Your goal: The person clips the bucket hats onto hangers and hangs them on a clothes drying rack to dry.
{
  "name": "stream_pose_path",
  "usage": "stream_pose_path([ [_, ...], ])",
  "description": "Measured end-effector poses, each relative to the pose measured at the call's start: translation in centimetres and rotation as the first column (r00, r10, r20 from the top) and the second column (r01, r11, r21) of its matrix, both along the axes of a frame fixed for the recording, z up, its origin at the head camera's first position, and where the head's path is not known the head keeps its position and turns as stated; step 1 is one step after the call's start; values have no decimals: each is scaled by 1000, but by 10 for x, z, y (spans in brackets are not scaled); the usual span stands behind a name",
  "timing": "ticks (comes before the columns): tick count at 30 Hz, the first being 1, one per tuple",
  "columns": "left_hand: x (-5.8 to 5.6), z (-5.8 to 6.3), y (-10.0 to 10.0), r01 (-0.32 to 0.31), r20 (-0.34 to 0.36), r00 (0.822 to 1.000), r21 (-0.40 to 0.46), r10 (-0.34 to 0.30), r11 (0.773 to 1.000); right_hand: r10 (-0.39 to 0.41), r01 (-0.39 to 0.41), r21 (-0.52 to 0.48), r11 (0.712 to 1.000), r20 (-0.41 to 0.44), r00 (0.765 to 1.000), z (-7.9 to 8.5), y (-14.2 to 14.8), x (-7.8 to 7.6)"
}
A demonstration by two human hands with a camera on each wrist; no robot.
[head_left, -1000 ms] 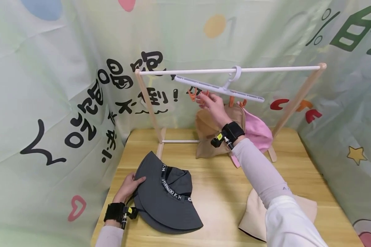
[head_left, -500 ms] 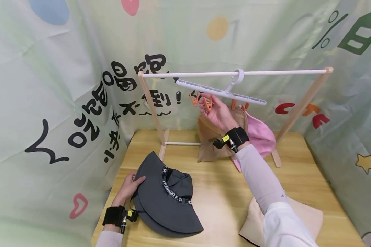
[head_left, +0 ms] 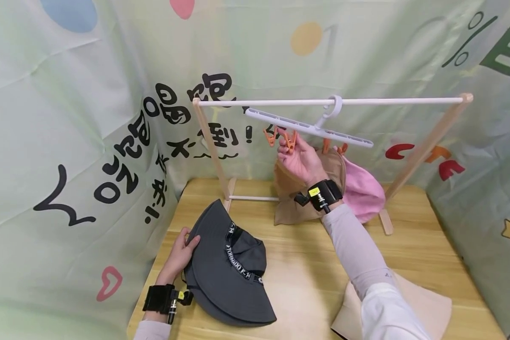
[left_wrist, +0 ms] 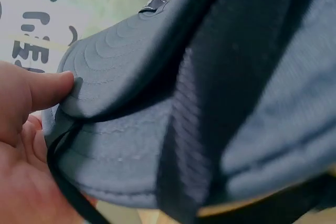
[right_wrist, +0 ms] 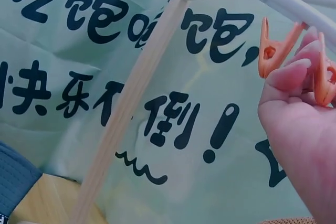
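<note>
Gry hat (head_left: 210, 271), blk/wht lettered band (head_left: 238, 267), orng clips (head_left: 291, 148)

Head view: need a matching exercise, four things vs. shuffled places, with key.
1. dark grey hat
2. pink hat
3. hanger
4. cream hat

A. hooked over the rail
B. on the table, partly hidden by the right sleeve
C. held by the left hand
D. hanging beside the brown hat

Pairs: 1-C, 2-D, 3-A, 4-B

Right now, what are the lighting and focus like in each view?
Head view: pale glare on the wooden table, soft shadow beside the right sleeve; left wrist: dark hat blurriest at right, deep shadow between its layers; right wrist: black lettering fairly crisp.
</note>
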State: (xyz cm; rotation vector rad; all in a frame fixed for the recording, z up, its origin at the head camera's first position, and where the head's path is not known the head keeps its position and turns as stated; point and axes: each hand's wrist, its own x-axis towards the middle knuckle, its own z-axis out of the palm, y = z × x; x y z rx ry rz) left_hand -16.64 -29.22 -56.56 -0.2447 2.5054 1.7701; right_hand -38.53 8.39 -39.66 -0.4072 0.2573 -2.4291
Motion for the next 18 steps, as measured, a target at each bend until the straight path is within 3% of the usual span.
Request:
stream_pose_path([
  [4, 1, -1, 0, 1, 10, 1000, 10, -1, 1000, 47, -47, -8, 999, -45, 998, -6, 2, -1],
  [8, 1, -4, -2, -9, -2, 1000, 9, 9, 1000, 79, -79, 3, 997, -141, 987, -6, 1, -3],
  [12, -2, -5, -3, -12, -27, 1000, 16, 13, 1000, 63, -64, 1, 998, -203, 977, -4, -1, -6],
  [18, -2, 2, 1, 0, -29, 1000, -11, -1, 1000, -9, 15, 40, 999, -162, 987, -6, 2, -11],
])
